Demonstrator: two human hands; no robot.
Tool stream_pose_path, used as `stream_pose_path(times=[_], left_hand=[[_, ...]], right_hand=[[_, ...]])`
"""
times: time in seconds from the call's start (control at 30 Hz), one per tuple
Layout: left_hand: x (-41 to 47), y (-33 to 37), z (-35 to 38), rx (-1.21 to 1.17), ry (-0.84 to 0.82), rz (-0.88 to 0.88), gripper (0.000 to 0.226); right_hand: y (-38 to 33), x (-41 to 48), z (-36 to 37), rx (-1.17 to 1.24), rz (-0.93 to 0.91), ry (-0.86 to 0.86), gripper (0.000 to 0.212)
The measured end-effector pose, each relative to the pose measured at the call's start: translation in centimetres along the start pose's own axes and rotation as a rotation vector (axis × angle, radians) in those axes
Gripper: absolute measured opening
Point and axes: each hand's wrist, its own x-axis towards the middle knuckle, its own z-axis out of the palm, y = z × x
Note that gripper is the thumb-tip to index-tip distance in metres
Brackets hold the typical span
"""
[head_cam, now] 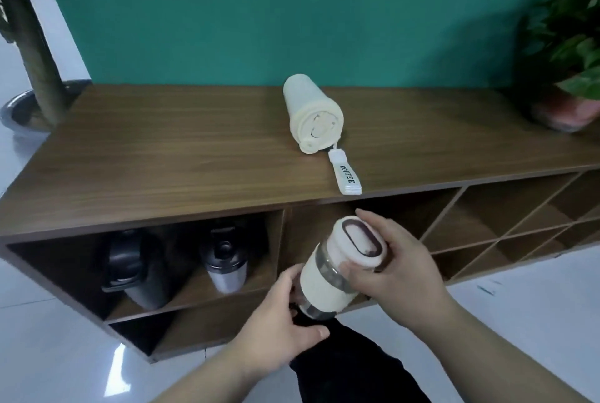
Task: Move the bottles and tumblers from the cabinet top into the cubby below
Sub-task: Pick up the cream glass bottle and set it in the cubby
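cream bottle (pixel 328 276) with a white cap sits tilted in both hands in front of the cabinet's middle cubby (pixel 311 234); the right hand (pixel 399 268) wraps its cap end, the left hand (pixel 279 315) cups its base. a pale tumbler (pixel 310 115) lies on its side on the cabinet top (pixel 162 149), well apart. two dark bottles (pixel 224 261) stand in the left cubby.

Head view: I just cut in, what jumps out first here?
Both hands grip a cream tumbler in front of the cabinet: the right hand at its lid end, the left hand near its base. A cream COFFEE-tagged bottle lies on its side on the cabinet top. Two dark bottles stand in the left cubby below.
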Motion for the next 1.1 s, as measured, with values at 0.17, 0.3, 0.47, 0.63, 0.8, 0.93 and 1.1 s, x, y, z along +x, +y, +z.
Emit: stream_pose_path(times=[0.17,0.3,0.47,0.63,0.8,0.93,1.1], left_hand=[[4.3,-0.1,4.2,0.126,0.186,-0.102,0.086],[9.5,-2.8,5.6,0.164,0.314,-0.184,0.075],[13.0,-3.0,6.5,0.348,0.403,-0.201,0.076],[14.3,-3.5,6.5,0.336,0.424,-0.25,0.075],[15.1,-3.8,6.5,0.335,0.42,-0.285,0.069],[15.3,-3.6,6.8,0.323,0.432,-0.294,0.068],[15.3,-3.9,7.0,0.327,0.437,-0.304,0.074]], right_hand=[[4.4,4.1,1.3,-0.176,-0.019,-0.153,0.091],[7.1,7.8,2.2,-0.202,-0.04,-0.243,0.085],[9.8,11.1,3.3,-0.11,-0.067,-0.212,0.055],[11.6,12.7,4.3,-0.094,-0.066,-0.228,0.053],[12.2,13.3,5.0,-0.106,-0.064,-0.245,0.056],[12.6,13.6,5.2,-0.084,-0.049,-0.246,0.058],[13.4,13.5,5.4,-0.029,0.015,-0.26,0.06]])
